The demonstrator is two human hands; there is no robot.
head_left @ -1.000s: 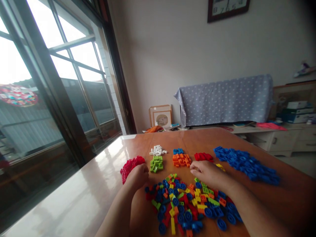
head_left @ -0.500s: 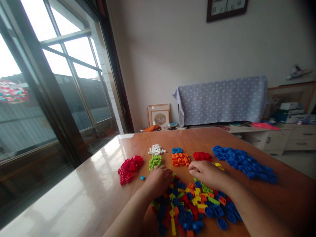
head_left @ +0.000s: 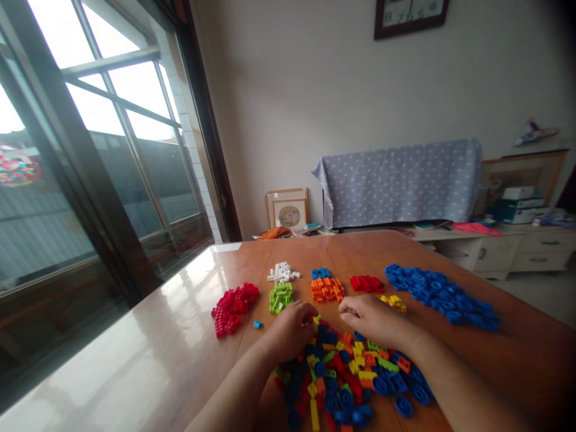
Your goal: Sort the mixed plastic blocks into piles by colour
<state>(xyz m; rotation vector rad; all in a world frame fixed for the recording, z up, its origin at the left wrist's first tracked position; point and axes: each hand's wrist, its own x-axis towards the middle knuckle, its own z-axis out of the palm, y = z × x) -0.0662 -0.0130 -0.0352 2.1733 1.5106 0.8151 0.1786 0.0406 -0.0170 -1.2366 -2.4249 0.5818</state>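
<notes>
The left hand (head_left: 293,326), its fingers bent downward, lies over the far left edge of the mixed pile of multicoloured plastic toy bricks (head_left: 344,365) on the glossy brown table (head_left: 180,354); the right hand (head_left: 371,317), loosely curled, hangs by that pile's far side; I cannot tell whether either grips a brick. Beyond, lime-green plastic bricks (head_left: 281,297), orange plastic bricks (head_left: 327,290) and pinkish-red plastic bricks (head_left: 234,307) form separate heaps, probably so colours stay unmixed within reach; one small teal plastic brick (head_left: 257,324) lies alone.
</notes>
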